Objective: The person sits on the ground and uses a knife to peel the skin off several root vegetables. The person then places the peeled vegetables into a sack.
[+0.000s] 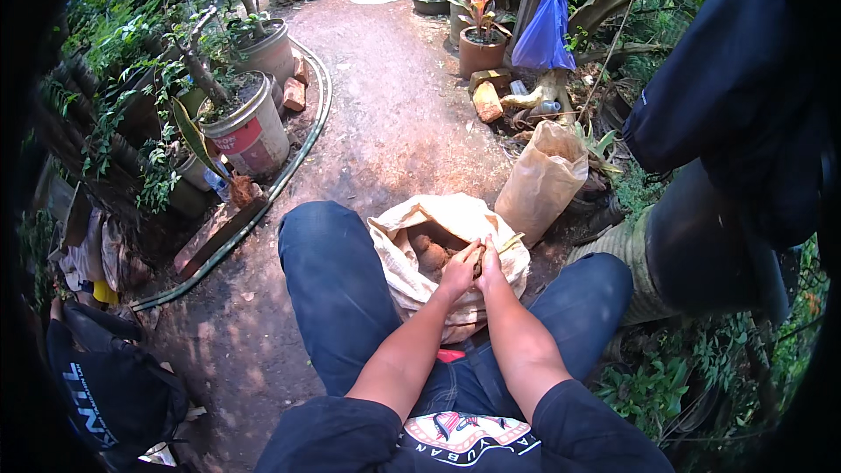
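Note:
An open white woven sack [410,292] stands between my knees, its rim folded outward. Brown fibrous clumps [432,255] lie inside it. Over the sack's right side, my left hand [462,268] and my right hand [490,265] are cupped together around a dark brown clump [479,264], perhaps soil or coir. The palms face each other, and the fingers partly hide the clump. A pale yellowish leaf or strip [511,242] sticks out beside my right hand. Just beyond the sack, to the right, stands a tall translucent plastic bag [542,184] with brown material in it.
A garden hose [309,144] curves along the left of the dirt path, beside potted trees in buckets [253,144] and a brick [294,94]. At the lower left sits another person [112,381] in dark clothes. A blue plastic bag [546,26] hangs at the upper right, near a potted plant [481,52].

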`<state>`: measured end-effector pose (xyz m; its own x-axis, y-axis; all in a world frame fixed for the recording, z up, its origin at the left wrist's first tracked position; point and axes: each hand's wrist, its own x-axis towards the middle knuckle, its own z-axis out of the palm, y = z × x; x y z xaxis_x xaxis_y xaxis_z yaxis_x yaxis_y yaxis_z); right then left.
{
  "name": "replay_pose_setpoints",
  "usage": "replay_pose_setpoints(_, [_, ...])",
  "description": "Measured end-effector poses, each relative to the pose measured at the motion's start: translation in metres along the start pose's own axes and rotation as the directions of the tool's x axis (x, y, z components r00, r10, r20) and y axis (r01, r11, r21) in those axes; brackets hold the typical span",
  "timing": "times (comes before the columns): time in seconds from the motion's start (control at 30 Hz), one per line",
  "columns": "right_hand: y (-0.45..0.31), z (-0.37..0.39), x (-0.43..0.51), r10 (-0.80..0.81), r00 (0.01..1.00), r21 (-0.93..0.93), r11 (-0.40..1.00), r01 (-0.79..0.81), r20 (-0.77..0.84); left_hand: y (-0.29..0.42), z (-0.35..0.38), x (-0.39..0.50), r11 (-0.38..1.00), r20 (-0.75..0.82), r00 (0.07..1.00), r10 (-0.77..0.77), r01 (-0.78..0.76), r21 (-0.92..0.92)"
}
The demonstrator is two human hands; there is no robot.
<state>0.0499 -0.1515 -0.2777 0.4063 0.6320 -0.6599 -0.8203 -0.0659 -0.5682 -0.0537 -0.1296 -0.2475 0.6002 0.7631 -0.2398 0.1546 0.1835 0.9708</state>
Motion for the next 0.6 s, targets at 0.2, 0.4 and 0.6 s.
replay_pose_setpoints(0.2, [-0.018, 0.026, -0.036, 0.133, 0.985, -0.143, 0.979, -0.148, -0.112, 0.003, -0.013, 0.004, 0.998, -0.266, 0.964, 0.021, -0.034, -0.044])
replay_pose_setpoints(0.4, [0.006, 0.024, -0.027, 0.001, 0.997, -0.21, 0.978, -0.017, -0.075, 0.013, -0.002, -0.017, 0.949, -0.327, 0.943, 0.052, 0.055, 0.311])
replay_pose_setpoints(0.6, [0.013, 0.004, 0.007, -0.123, 0.992, -0.45, 0.888, 0.095, -0.033, 0.015, 0.003, -0.014, 0.983, -0.34, 0.938, 0.064, -0.001, 0.182])
